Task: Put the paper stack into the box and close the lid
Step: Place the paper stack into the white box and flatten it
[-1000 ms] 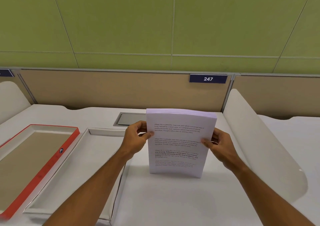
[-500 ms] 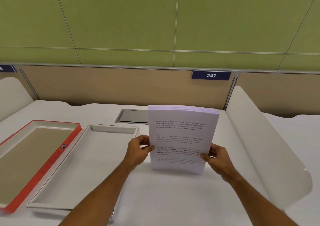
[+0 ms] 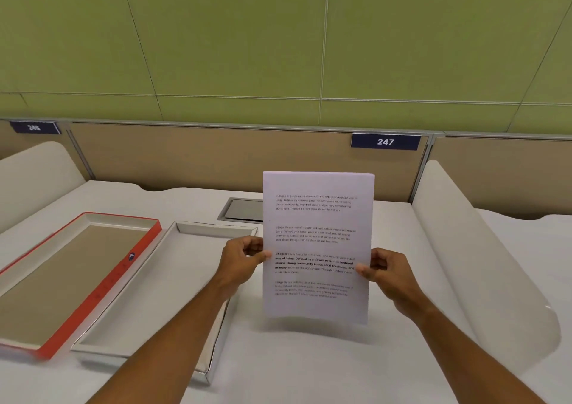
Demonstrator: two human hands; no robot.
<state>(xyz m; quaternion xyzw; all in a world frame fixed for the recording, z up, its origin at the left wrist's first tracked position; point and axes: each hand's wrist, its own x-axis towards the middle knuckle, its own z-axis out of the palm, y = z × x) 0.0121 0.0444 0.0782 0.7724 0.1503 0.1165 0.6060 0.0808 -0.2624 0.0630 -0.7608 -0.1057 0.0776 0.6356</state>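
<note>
- Both hands are up, and the paper stack (image 3: 317,245) is held upright between them, printed side facing the camera, four blocks of text readable on the top sheet.
- The left hand (image 3: 240,262) grips the stack's left edge about halfway down, thumb pressed on the front page and the fingers (image 3: 252,244) curled round behind: a firm pinch on the paper.
- The right hand (image 3: 385,272) mirrors it on the right edge, thumb on the front and fingers tucked behind, pinching the stack.
- The bottom edge of the stack hangs just above the white bench (image 3: 309,369), with a soft shadow under it; it does not appear to touch.
- To the left of the stack lies the open white box (image 3: 130,295), flat on the bench, the left forearm crossing over its near right corner.
- Further left, just beside the box, sits the lid (image 3: 102,289), upside down with its red rim and brown inside showing.
- Behind the stack a grey recessed panel (image 3: 243,210) is set in the bench, partly hidden by the paper.
- On the tan partition behind is a dark sign reading 247 (image 3: 385,142).
</note>
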